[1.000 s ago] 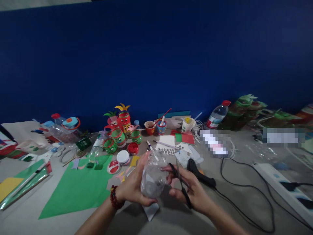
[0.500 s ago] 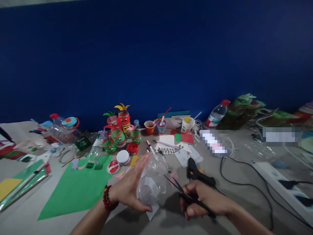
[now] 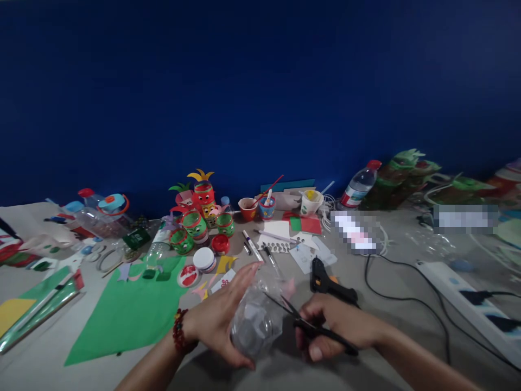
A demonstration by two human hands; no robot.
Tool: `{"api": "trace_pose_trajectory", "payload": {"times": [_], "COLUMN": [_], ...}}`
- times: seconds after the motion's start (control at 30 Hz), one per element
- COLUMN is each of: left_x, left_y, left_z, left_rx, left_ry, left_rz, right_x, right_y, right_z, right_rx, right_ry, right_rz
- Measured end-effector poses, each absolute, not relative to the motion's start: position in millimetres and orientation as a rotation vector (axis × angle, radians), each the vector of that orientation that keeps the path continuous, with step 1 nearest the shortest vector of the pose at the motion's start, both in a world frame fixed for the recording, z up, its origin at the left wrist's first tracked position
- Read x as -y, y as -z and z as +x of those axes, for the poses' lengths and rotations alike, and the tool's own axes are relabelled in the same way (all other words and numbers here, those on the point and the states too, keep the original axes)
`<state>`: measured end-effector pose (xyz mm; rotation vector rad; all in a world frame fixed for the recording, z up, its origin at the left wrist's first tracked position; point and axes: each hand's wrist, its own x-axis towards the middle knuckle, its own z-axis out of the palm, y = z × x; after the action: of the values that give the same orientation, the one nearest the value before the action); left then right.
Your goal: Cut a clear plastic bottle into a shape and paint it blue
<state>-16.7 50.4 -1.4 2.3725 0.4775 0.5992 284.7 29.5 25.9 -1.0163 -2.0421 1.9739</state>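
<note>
My left hand [image 3: 220, 320], with a beaded bracelet at the wrist, is wrapped round the left side of a cut piece of clear plastic bottle [image 3: 255, 323]. Its round end faces me. In my right hand [image 3: 337, 320] is a pair of black-handled scissors [image 3: 303, 323], fingers in the loops. The blades point up and left, slightly parted, over the right edge of the plastic; whether they grip it I cannot tell. Just behind the right hand lies a black glue gun [image 3: 329, 285].
Green paper [image 3: 130, 309] lies left of my hands. Painted bottle figures [image 3: 195, 225], a white-lidded jar [image 3: 204, 259] and paint cups [image 3: 248, 209] stand behind. A black cable [image 3: 411, 301] and a white power strip [image 3: 464, 304] lie right; a blue wall [image 3: 260, 92] rises behind.
The plastic piece has turned and tilted in my left hand. My right hand has brought the scissors slightly left, so the blades now overlap the plastic's edge.
</note>
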Motion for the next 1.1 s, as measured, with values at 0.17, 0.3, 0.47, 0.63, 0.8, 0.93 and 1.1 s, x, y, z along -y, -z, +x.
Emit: {"api": "trace_pose_trajectory", "payload": {"times": [0.17,0.3,0.47,0.63,0.8,0.93,1.1], "left_x": [-48.7,-46.6,-43.1,-41.0,-40.1,-39.9,-40.8], "left_y": [-3.0,-1.9,-1.2,-2.0,0.7,0.6,-0.2], "left_z": [-11.0,-6.0,-4.2,-4.9,-4.8,-4.4,-3.8], "left_rx": [-0.416,-0.425,-0.424,-0.456,-0.474,-0.491,-0.48], "left_ry": [-0.57,-0.572,-0.58,-0.559,-0.564,-0.564,-0.567], "left_rz": [2.405,2.401,2.393,2.406,2.393,2.406,2.421], "right_x": [-28.7,-24.1,-19.6,-18.2,-16.4,-15.3,-12.5], "right_y": [-22.5,-22.0,-24.1,-23.6,-22.7,-22.0,-19.7], "right_z": [284.7,282.8,282.4,283.7,281.4,280.0,280.5], "right_rx": [2.071,1.908,1.898,1.943,1.924,1.902,1.881], "right_ry": [-1.901,-2.097,-2.071,-1.95,-1.965,-1.989,-2.034], "right_rz": [-1.01,-0.937,-0.993,-1.091,-1.144,-1.131,-1.11]}}
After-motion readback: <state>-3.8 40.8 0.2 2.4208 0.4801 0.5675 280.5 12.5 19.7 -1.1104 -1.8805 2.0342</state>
